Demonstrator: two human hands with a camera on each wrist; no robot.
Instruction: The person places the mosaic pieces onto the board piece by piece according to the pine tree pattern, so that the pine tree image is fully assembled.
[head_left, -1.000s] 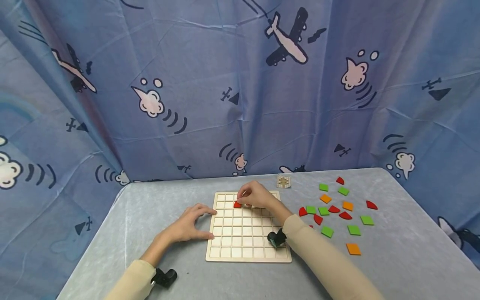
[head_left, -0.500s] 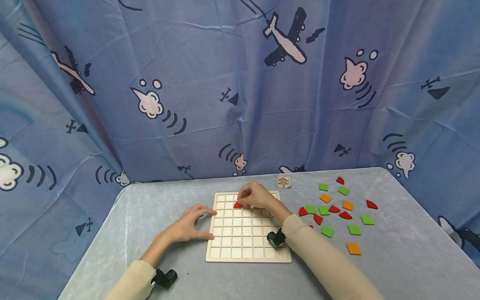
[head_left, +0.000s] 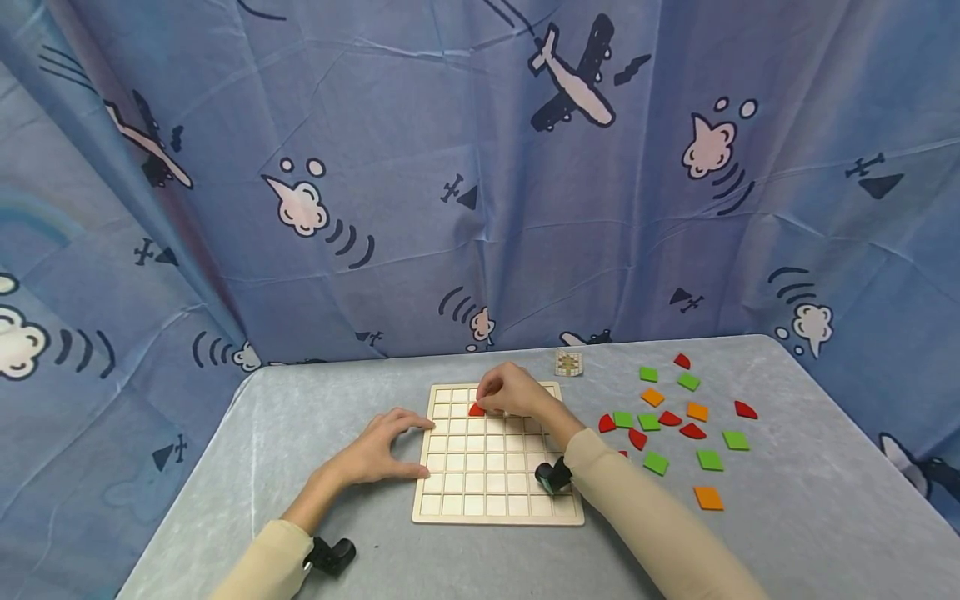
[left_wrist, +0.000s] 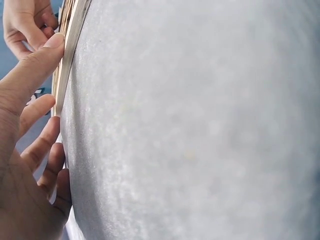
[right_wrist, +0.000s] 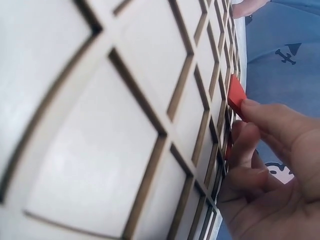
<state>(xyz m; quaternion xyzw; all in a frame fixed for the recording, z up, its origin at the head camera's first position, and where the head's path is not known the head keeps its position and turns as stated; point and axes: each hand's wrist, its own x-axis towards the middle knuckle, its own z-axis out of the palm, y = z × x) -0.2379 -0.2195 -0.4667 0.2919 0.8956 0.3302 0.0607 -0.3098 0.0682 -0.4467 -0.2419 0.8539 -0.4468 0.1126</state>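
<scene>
A wooden grid board (head_left: 498,518) with square cells lies on the table. My left hand (head_left: 378,450) rests at its left edge, the thumb and a fingertip touching the rim while the fingers spread loosely; it grips nothing. Over the board's upper part, my right hand (head_left: 513,390) pinches a red quarter-circle tile (head_left: 476,410) between thumb and fingers. In the right wrist view this red tile (right_wrist: 236,94) sits tilted at the grid, the thumb on its edge. A second bit of red shows lower, behind the fingers, mostly hidden.
Right of the board lie scattered green square tiles (head_left: 709,460), orange square tiles (head_left: 708,498) and red quarter-circle tiles (head_left: 692,431). A small patterned card (head_left: 568,363) lies behind the board's right corner. A blue printed curtain (head_left: 375,167) hangs behind the table (head_left: 300,408).
Almost nothing differs. The right hand and the red tile stay at the same cell with barely any shift, and the left hand keeps its place at the board's edge.
</scene>
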